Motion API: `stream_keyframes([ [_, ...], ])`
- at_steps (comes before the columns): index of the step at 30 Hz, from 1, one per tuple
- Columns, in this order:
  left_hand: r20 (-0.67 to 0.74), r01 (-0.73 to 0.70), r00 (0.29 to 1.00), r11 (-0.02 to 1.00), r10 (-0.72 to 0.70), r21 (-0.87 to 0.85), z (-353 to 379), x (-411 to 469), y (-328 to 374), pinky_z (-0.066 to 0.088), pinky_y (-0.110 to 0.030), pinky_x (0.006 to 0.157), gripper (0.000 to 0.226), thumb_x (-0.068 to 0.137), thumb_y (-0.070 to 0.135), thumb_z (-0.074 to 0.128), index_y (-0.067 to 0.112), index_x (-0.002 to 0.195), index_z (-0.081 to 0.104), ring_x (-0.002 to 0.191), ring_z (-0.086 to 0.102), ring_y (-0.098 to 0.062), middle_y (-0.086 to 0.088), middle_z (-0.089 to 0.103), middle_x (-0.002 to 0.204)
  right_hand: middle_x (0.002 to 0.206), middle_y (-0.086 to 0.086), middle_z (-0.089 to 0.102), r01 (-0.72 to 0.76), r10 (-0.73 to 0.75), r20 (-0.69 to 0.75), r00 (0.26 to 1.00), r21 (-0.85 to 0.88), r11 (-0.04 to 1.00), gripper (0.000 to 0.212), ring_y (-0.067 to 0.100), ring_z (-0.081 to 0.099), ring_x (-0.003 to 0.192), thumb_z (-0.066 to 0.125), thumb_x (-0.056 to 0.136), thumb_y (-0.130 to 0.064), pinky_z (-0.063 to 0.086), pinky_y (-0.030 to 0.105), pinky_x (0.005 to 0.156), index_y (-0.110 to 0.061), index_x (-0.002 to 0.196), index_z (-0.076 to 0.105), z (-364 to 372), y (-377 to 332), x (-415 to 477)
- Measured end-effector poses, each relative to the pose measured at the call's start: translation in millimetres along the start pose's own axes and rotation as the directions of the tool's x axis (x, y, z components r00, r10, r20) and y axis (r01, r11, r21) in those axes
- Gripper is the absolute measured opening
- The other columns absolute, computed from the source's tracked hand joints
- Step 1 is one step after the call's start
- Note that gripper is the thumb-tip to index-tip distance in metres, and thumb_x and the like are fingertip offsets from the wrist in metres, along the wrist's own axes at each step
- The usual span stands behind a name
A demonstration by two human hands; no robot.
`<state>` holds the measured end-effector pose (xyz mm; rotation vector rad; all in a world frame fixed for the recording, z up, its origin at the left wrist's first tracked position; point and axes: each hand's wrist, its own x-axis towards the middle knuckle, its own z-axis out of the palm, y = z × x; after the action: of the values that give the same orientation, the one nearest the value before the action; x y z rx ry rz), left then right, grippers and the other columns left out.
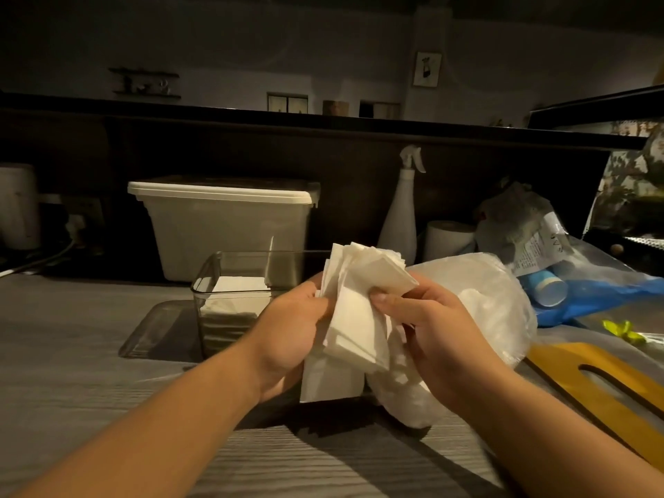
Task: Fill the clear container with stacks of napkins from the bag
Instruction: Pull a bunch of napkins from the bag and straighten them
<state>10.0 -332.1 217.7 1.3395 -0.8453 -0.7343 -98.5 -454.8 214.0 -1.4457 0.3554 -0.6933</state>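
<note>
A loose, fanned stack of white napkins is held above the counter between both hands. My left hand grips its left side, and my right hand pinches its right side with the thumb on top. Behind my left hand stands the clear container, with white napkins lying flat in its left part. The translucent plastic bag with more napkins lies just right of and below the held stack.
A lidded white tub stands behind the clear container. A white spray bottle, a paper roll and crumpled packaging sit at the back right. A blue bag and a yellow cutting board lie to the right.
</note>
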Motion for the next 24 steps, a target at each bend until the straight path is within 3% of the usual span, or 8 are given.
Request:
stream_keyframes([
  [5, 0.075, 0.042, 0.996, 0.998, -0.045, 0.038, -3, 2, -2, 0.061, -0.038, 0.076, 0.04, 0.101, 0.0, 0.037, 0.032, 0.109, 0.06, 0.087, 0.073, -0.019, -0.001, 0.077, 0.09, 0.102, -0.004, 0.076, -0.007, 0.008, -0.02, 1.0, 0.0, 1.0, 0.024, 0.019, 0.072, 0.096, 0.069, 0.089, -0.014, 0.059, 0.039, 0.078, -0.023, 0.112, 0.068, 2, 4, 2],
  [8, 0.127, 0.063, 0.99, 0.998, -0.067, 0.029, -7, 5, 0, 0.061, -0.033, 0.067, 0.048, 0.098, -0.009, 0.036, 0.031, 0.108, 0.058, 0.081, 0.074, -0.017, 0.0, 0.077, 0.084, 0.096, -0.001, 0.075, -0.066, 0.066, 0.006, 0.998, 0.005, 0.998, 0.009, 0.024, 0.071, 0.095, 0.067, 0.089, -0.015, 0.057, 0.039, 0.073, -0.018, 0.097, 0.069, -1, 4, 3],
  [10, 0.144, 0.054, 0.988, 0.999, -0.053, 0.003, -9, 5, 2, 0.061, -0.03, 0.062, 0.048, 0.097, -0.011, 0.037, 0.032, 0.11, 0.056, 0.076, 0.074, -0.015, 0.001, 0.077, 0.083, 0.092, -0.004, 0.076, -0.031, 0.032, 0.007, 0.999, -0.028, 0.999, 0.01, 0.021, 0.071, 0.094, 0.065, 0.091, -0.011, 0.057, 0.036, 0.073, -0.018, 0.095, 0.071, -2, 2, 2],
  [13, 0.158, 0.01, 0.987, 0.997, 0.002, -0.076, -10, 5, 3, 0.063, -0.038, 0.07, 0.051, 0.096, -0.009, 0.04, 0.03, 0.122, 0.058, 0.088, 0.074, -0.025, -0.008, 0.076, 0.097, 0.094, -0.006, 0.076, 0.02, -0.02, -0.02, 1.0, -0.018, 1.0, 0.019, 0.018, 0.072, 0.094, 0.063, 0.092, -0.007, 0.057, 0.038, 0.077, -0.022, 0.098, 0.073, -3, 2, 3],
  [17, 0.179, -0.006, 0.983, 0.977, 0.045, -0.213, -12, 7, 6, 0.053, -0.052, 0.095, 0.048, 0.088, 0.001, 0.044, 0.021, 0.127, 0.063, 0.112, 0.066, -0.036, -0.015, 0.07, 0.119, 0.098, -0.003, 0.076, 0.036, -0.033, -0.084, 0.996, 0.04, 0.999, 0.018, 0.025, 0.071, 0.097, 0.061, 0.094, -0.011, 0.058, 0.046, 0.081, -0.023, 0.102, 0.071, -9, 1, 8],
  [21, 0.071, -0.075, 0.993, 0.96, 0.098, -0.27, -19, 11, 8, 0.054, -0.046, 0.094, 0.043, 0.102, 0.006, 0.034, 0.022, 0.132, 0.06, 0.111, 0.068, -0.028, -0.008, 0.072, 0.119, 0.103, 0.001, 0.075, 0.113, -0.093, -0.175, 0.98, 0.104, 0.988, 0.017, 0.026, 0.069, 0.102, 0.061, 0.091, -0.007, 0.057, 0.046, 0.083, -0.016, 0.103, 0.069, -18, -4, 13],
  [24, 0.023, -0.131, 0.99, 0.955, 0.143, -0.265, -24, 12, 9, 0.058, -0.046, 0.09, 0.042, 0.105, 0.013, 0.033, 0.029, 0.13, 0.062, 0.11, 0.069, -0.026, -0.003, 0.072, 0.12, 0.099, 0.006, 0.075, 0.101, -0.101, -0.008, 0.995, 0.13, 0.986, 0.012, 0.025, 0.073, 0.093, 0.063, 0.086, -0.004, 0.059, 0.039, 0.071, -0.012, 0.095, 0.067, -21, -8, 8],
])
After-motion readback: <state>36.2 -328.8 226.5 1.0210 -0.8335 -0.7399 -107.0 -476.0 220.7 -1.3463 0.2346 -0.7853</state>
